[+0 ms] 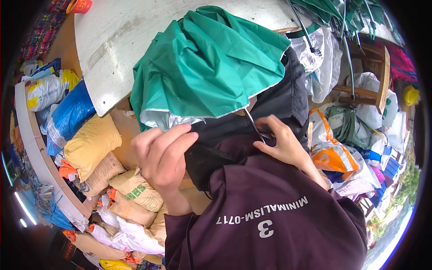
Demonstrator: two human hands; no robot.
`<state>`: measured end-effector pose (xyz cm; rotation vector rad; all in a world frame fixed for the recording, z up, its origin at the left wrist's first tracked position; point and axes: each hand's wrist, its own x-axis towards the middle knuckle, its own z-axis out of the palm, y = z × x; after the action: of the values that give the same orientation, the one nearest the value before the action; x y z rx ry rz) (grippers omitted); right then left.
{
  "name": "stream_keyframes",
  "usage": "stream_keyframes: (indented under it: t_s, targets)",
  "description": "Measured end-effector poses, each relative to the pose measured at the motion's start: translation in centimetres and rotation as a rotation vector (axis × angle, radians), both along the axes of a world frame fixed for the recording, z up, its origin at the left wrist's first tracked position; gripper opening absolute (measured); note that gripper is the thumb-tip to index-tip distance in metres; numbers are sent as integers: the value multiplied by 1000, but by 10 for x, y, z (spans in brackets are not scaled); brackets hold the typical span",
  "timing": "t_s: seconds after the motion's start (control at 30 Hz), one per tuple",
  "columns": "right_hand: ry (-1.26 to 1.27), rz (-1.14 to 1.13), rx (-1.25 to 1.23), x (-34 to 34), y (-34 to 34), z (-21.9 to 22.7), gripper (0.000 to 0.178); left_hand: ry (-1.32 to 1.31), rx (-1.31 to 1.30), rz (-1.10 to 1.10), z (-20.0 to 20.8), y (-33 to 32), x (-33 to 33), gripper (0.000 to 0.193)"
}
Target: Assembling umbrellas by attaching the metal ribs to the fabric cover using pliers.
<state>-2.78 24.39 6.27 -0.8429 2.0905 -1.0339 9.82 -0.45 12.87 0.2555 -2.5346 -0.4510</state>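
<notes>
A green umbrella canopy (pixel 202 67) with a silvery underside spreads over the near edge of the table and above my lap. From under its near hem comes a thin, shiny metal rod (pixel 253 123). My right hand (pixel 285 144) is closed around the rod's lower end, thumb on the near side; the part inside the fingers is hidden. Close to the canopy's near left edge, my left hand (pixel 162 153) is raised with curled fingers and the tips drawn together. Whatever may be between those fingertips is too small to make out.
The white table (pixel 108 58) extends ahead. Umbrella ribs with dark green cloth (pixel 319 9) hang at the far right, near a wooden stool (pixel 382 81). Stuffed sacks (pixel 96 141) crowd the left; plastic bags (pixel 333 157) lie on the right. A red cup-like object (pixel 82 6) stands far left.
</notes>
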Motion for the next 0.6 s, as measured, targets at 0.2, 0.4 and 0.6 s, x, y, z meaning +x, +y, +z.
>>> stream_keyframes:
  t_s: [0.2,0.4,0.6]
  targets:
    - [-291,-23,-44,5,3,20,35,-313,-140,-25,-14,1,1,17]
    - [-273,-59,33,-11,-1,67,33,-245,-237,56,-32,3,-5,20]
    - [-296,-90,35,-18,1,62,32,-72,-164,103,-11,-33,9,20]
